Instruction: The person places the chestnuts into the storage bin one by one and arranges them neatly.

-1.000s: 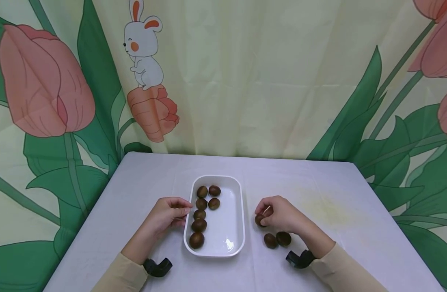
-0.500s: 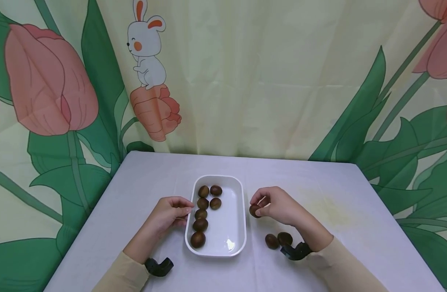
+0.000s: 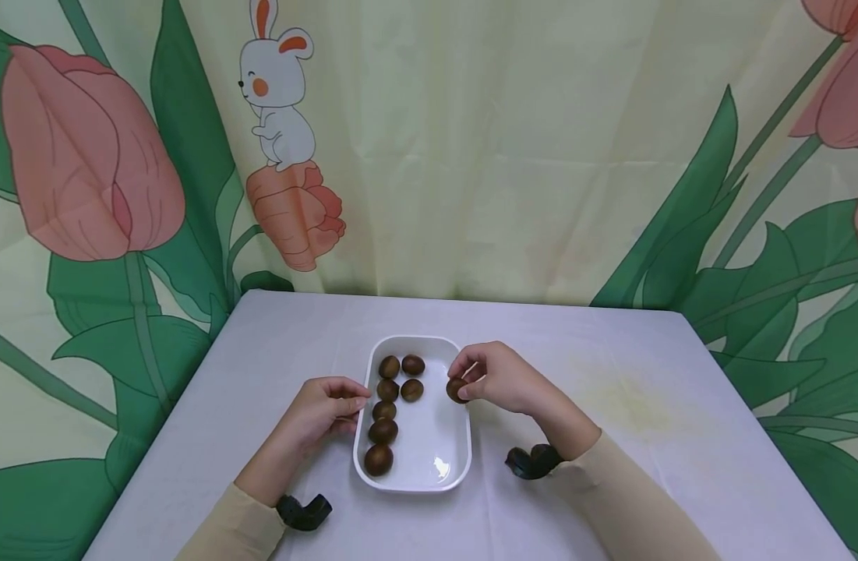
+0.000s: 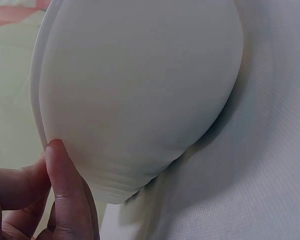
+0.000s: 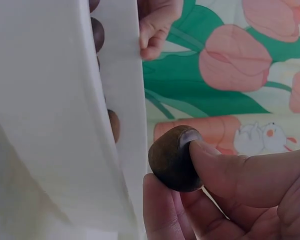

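Observation:
Between the thumb and fingers of my right hand (image 3: 495, 378) is a brown chestnut (image 3: 457, 389), held at the tray's right rim in the head view. The right wrist view shows this chestnut (image 5: 174, 158) up close, raised beside the tray wall. My left hand (image 3: 328, 407) pinches the left rim of the white tray (image 3: 436, 460). In the left wrist view its thumb (image 4: 65, 185) lies against the tray's outer wall. Several chestnuts sit in the tray: a column along the left side, ending in a larger chestnut (image 3: 378, 460), and a shorter one beside it, including a chestnut (image 3: 412, 389).
A white cloth (image 3: 653, 483) covers the table. The right wrist camera (image 3: 530, 465) largely hides two chestnuts on the cloth to the right of the tray. Another black wrist camera (image 3: 304, 513) hangs under the left wrist. A printed curtain (image 3: 471, 156) stands behind the table.
My right hand has lifted the chestnut from the cloth and carried it left and away from me to the tray's right rim. The left hand stays at the left rim.

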`<state>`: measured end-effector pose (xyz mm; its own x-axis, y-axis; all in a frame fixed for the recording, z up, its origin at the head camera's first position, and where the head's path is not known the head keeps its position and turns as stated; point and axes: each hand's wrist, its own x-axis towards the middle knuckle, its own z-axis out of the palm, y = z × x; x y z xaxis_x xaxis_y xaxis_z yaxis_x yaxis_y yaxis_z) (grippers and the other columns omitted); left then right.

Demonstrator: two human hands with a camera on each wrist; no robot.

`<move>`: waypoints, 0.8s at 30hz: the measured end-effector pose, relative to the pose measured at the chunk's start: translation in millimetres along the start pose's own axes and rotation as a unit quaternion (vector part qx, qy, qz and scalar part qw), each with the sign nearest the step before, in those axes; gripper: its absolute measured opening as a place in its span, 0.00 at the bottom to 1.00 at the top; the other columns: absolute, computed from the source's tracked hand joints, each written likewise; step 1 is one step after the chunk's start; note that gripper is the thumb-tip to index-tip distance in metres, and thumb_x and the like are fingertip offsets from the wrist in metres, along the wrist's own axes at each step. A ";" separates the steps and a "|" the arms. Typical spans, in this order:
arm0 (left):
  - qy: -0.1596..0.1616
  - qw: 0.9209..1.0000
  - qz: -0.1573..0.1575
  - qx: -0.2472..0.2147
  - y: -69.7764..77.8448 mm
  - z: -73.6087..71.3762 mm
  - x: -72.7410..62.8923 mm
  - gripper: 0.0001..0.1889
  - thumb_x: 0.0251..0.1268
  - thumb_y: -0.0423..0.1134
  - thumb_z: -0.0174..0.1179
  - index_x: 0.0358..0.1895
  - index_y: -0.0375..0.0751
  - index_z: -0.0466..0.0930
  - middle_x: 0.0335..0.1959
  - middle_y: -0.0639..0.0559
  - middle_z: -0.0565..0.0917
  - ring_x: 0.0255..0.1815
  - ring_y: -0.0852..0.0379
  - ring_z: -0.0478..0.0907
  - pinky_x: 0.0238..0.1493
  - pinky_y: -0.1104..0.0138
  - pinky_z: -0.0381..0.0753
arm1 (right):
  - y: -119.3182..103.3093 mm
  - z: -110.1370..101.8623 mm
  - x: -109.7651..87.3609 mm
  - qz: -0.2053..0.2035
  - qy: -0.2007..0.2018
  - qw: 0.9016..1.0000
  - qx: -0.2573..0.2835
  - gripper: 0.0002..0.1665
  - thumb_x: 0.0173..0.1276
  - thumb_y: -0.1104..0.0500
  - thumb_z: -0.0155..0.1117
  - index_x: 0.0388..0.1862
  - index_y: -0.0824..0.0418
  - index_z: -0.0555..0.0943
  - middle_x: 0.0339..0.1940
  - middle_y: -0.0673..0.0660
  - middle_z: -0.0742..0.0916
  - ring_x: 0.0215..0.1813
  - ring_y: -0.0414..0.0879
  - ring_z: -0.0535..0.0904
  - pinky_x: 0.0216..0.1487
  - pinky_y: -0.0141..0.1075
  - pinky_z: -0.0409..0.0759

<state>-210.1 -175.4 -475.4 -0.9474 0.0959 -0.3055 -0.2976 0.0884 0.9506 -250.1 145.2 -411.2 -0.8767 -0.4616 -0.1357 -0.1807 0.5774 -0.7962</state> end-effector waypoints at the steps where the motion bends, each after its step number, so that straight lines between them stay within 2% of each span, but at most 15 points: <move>1: 0.000 1.000 0.001 -0.001 0.5 0.2 -0.5 0.12 0.70 0.27 0.68 0.53 0.25 0.86 0.37 0.45 0.89 0.25 0.58 0.83 0.29 0.68 0.88 | -1.6 1.0 2.5 0.002 0.000 1.000 0.005 0.13 0.63 0.68 0.75 0.43 0.53 0.90 0.41 0.51 0.91 0.43 0.47 0.85 0.47 0.38 0.85; 6: 0.002 1.000 -0.001 0.000 1.0 0.2 -0.5 0.12 0.70 0.27 0.69 0.53 0.25 0.87 0.36 0.46 0.89 0.25 0.58 0.83 0.29 0.68 0.88 | -8.1 9.1 14.9 -0.002 -0.010 1.000 0.029 0.12 0.64 0.69 0.75 0.44 0.56 0.90 0.43 0.53 0.92 0.44 0.46 0.86 0.48 0.37 0.85; 12: -0.013 1.000 0.004 -0.010 0.3 -1.4 -0.2 0.13 0.70 0.26 0.67 0.54 0.22 0.85 0.34 0.48 0.88 0.26 0.59 0.83 0.30 0.68 0.89 | -14.9 21.8 26.7 -0.018 -0.026 0.999 0.043 0.12 0.63 0.69 0.76 0.45 0.58 0.90 0.42 0.53 0.92 0.41 0.44 0.88 0.47 0.36 0.86; 18: -0.018 1.000 0.003 -0.012 0.9 -1.3 -0.3 0.13 0.70 0.25 0.67 0.54 0.22 0.85 0.33 0.50 0.88 0.26 0.60 0.83 0.30 0.68 0.89 | -19.0 30.0 36.7 -0.014 -0.016 0.999 0.049 0.13 0.62 0.70 0.76 0.46 0.61 0.90 0.43 0.53 0.92 0.43 0.45 0.88 0.45 0.34 0.86; 24: -0.021 1.000 0.003 -0.010 0.7 -1.5 0.2 0.13 0.70 0.25 0.67 0.53 0.22 0.85 0.33 0.49 0.89 0.24 0.60 0.83 0.30 0.68 0.89 | -21.6 37.0 43.2 -0.012 -0.019 0.998 0.057 0.13 0.61 0.71 0.76 0.44 0.60 0.90 0.45 0.54 0.92 0.43 0.44 0.87 0.45 0.33 0.86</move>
<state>-210.7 -176.9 -474.7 -0.9436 0.1370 -0.3013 -0.2944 0.0683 0.9532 -267.5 87.9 -421.7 -0.8548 -0.5009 -0.1358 -0.1478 0.4857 -0.8615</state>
